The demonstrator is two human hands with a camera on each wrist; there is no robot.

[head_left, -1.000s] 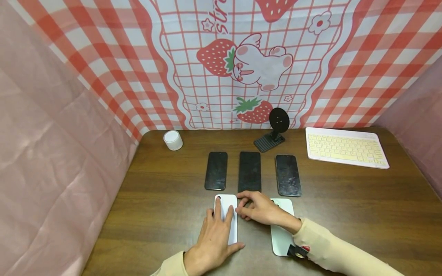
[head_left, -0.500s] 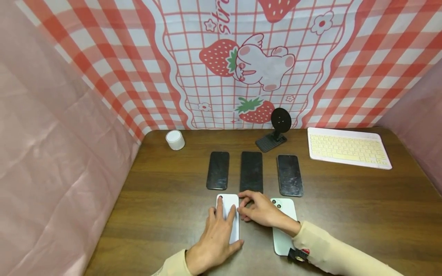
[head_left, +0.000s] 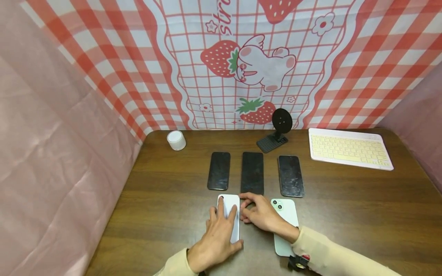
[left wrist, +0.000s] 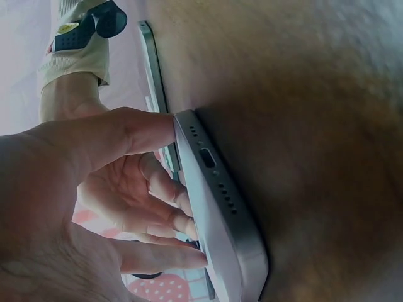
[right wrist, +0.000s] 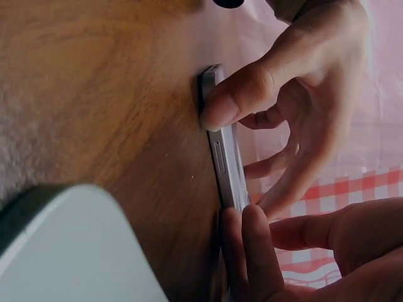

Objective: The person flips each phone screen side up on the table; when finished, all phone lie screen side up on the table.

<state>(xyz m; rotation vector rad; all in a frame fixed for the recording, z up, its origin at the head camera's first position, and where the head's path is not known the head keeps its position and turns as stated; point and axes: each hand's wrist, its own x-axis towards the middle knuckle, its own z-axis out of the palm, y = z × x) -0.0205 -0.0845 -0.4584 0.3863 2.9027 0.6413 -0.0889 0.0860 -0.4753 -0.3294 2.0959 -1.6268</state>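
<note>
A white smartphone lies back up on the wooden table. My left hand spans it, holding it with the thumb against its right edge and fingers on the back, one by the camera. The charging port of the phone faces the left wrist camera. At the upper right edge, my right hand has curled fingers touching the phone; in the right wrist view its fingertips meet the side, past a button. Whether they pinch something thin there is hidden. Under my right forearm lies a pale green phone, back up.
Three dark phones, left, middle and right, lie in a row beyond the hands. Farther back stand a white cylinder, a black folding phone stand and a yellow-keyed keyboard. A patterned cloth hangs behind the table.
The head view has shifted slightly, so everything sits a little farther right. Both hands keep nearly the same places on the white smartphone; the right wrist has moved slightly, showing more of the green phone's cameras.
</note>
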